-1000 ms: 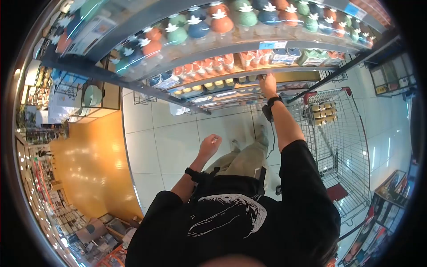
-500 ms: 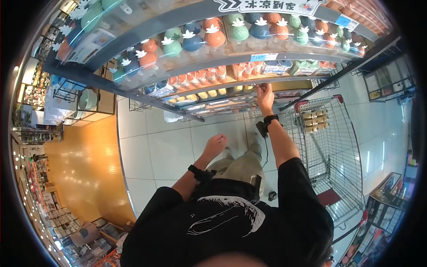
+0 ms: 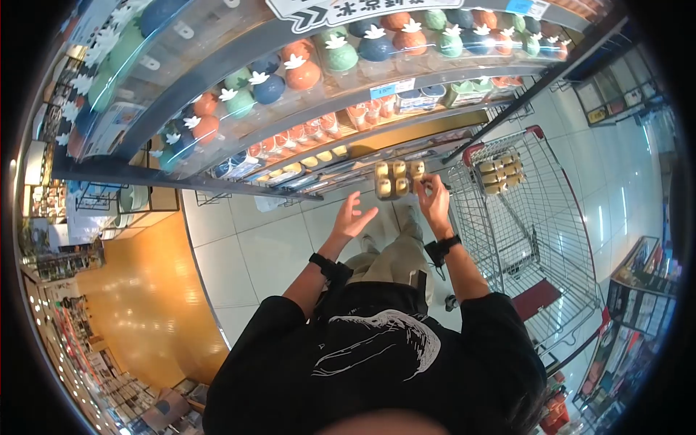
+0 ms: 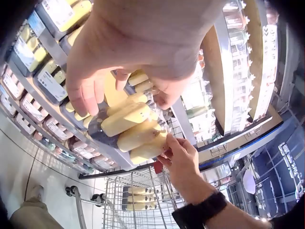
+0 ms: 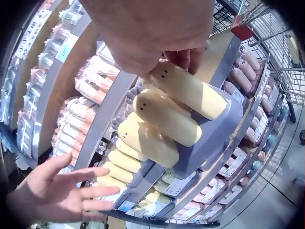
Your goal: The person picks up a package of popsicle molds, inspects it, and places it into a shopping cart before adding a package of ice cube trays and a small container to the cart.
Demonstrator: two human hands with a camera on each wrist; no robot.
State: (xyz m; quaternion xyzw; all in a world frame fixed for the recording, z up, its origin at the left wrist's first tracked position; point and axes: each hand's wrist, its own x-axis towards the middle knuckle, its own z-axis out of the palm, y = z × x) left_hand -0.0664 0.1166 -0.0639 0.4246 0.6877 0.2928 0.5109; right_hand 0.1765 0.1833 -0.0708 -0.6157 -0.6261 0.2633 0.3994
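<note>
An ice pop mould [image 3: 392, 186], a grey tray with rows of yellow rounded bars that bear black dot eyes, is held out in front of the shelf. My right hand [image 3: 434, 201] pinches its right end; in the right wrist view the fingertips [image 5: 183, 58] lie against the end bar. To the left of the mould, my left hand [image 3: 352, 217] has its fingers spread. From the left wrist, that hand's fingers reach over the near side of the yellow bars [image 4: 126, 119]. In the right wrist view the left palm [image 5: 57, 191] faces the mould, apart from it.
A shopping cart [image 3: 533, 239] stands at my right, with a similar yellow mould [image 3: 501, 174] in it. Shelves ahead carry more yellow moulds [image 3: 308, 162], orange packs [image 3: 293, 135] and round coloured containers with white tops [image 3: 302, 74]. A dark shelf post [image 3: 536, 80] slants near the cart.
My right hand has drawn the ice pop mould out from the shelf toward me. The left hand has risen toward it and its curled fingers have spread.
</note>
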